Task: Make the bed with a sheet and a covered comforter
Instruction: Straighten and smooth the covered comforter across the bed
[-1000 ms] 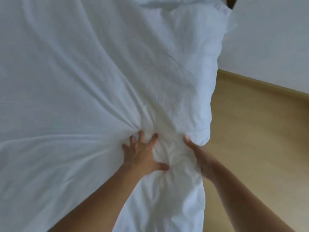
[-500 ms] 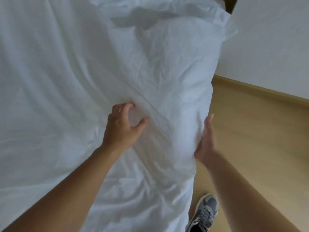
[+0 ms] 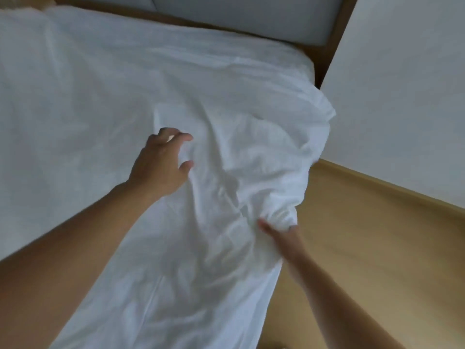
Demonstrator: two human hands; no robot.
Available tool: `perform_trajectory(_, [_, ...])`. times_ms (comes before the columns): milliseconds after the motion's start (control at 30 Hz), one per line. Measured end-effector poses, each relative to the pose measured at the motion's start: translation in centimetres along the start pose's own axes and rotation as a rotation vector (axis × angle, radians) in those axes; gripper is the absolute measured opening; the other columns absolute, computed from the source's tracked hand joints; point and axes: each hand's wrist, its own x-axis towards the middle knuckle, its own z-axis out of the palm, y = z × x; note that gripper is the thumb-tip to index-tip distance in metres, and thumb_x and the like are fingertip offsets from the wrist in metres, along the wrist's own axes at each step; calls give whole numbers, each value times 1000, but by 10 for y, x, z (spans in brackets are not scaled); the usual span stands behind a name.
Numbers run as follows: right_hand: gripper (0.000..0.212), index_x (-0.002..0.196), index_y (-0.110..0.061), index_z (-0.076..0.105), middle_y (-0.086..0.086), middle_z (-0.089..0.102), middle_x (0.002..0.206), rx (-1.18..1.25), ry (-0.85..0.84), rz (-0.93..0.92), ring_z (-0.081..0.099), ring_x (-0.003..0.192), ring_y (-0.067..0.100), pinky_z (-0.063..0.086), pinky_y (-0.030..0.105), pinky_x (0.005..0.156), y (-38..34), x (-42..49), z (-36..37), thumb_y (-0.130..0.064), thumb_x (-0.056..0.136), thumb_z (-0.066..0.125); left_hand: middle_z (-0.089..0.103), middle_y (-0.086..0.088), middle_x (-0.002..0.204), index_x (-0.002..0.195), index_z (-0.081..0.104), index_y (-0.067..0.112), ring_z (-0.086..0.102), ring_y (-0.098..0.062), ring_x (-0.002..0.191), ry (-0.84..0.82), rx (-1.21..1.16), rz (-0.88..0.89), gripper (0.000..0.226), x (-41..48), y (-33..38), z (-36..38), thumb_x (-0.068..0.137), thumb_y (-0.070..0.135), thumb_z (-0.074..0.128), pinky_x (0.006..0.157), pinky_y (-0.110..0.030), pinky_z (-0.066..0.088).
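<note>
Since half a second back the view has lifted to take in the headboard (image 3: 239,18), the left hand (image 3: 161,165) has let go of the fold it was pinching, and the right hand (image 3: 273,229) has dropped from lying flat against the side to clutching cloth. Now the left hand is released, its fingers loosely curved and spread over the covered comforter (image 3: 226,122); blur hides whether the fingertips touch it. The right hand is clenched round a bunched wad of the comforter's right edge, low at the side of the bed (image 3: 327,54), just over the floor (image 3: 364,260). The comforter lies across the bed, smoother to the left and rumpled on the right, where a puffed fold bulges out past the bed's edge towards the wall (image 3: 402,96). Its free edge runs lengthwise from the near end of the bed up towards the headboard, so the slack lies ahead of and above the right hand and to the right of the left hand. The right hand is the nearer to that edge and already has it; I judge the coming pull runs along this line, with the left hand free to flatten the middle. The cover is the only holder in view, and its plump right side suggests filling inside, though none shows.
</note>
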Motion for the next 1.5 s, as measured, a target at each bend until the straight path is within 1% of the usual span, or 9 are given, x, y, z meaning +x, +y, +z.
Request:
perform_trajectory(100, [69,124,-21,68,4,74,114,379,-98,61,72,104,26,55,47,92,-63,61,-23,-63,70,80,33,-5,157,147,44,25,32,-32,141,-105,86,36,77,73,3,14,81,43,78,112,-48,36])
perform_trajectory(200, [77,125,-15,66,4,74,112,226,-48,45,72,100,25,58,48,88,-111,110,-10,-53,62,91,38,-5,151,150,32,27,34,-30,140,-291,323,80,117,133,6,44,55,75,79,116,-52,26])
perform_trajectory(333, [23,84,-13,62,5,69,86,-247,394,-84,67,87,30,56,34,77,-166,128,7,-27,82,80,64,-4,124,125,60,23,62,-30,111,-552,264,87,65,180,11,61,74,58,79,94,-38,49])
perform_trajectory(500, [23,92,-15,63,-11,59,78,-410,698,-518,54,77,15,34,22,68,-219,123,17,-37,96,62,60,-12,74,80,60,10,59,-35,65,237,197,389,14,209,-10,21,73,13,71,61,-37,40])
perform_trajectory(667, [101,144,-14,39,14,47,140,-452,541,123,39,134,35,33,46,107,-152,155,24,-80,71,63,46,-22,142,138,52,14,47,-43,123,-47,379,56,97,168,-24,87,60,62,84,112,-58,26])
perform_trajectory(833, [77,121,-15,57,3,64,111,-125,455,318,59,109,31,47,42,91,-93,119,11,-80,81,48,51,-19,129,123,62,11,48,-41,110,383,197,12,58,129,-10,72,79,46,76,92,-51,36])
perform_trajectory(1100, [69,99,-5,69,20,68,96,-345,593,98,61,97,40,41,40,79,-85,76,1,-56,103,24,64,-3,105,117,66,15,62,-25,97,-319,-209,-219,41,25,-4,87,83,34,76,85,-38,51])
perform_trajectory(1267, [75,96,0,65,23,64,94,-355,588,99,60,101,42,42,43,86,-72,46,-9,-59,103,19,70,-8,90,97,69,10,67,-34,86,-328,-169,-162,14,-7,10,86,83,6,68,75,-37,53])
perform_trajectory(1500, [74,97,-5,62,7,61,88,-215,594,70,56,90,31,38,37,77,-28,9,-3,-73,93,31,58,-6,120,126,60,14,56,-27,110,-379,-106,-59,40,-49,-4,89,88,21,71,93,-41,49])
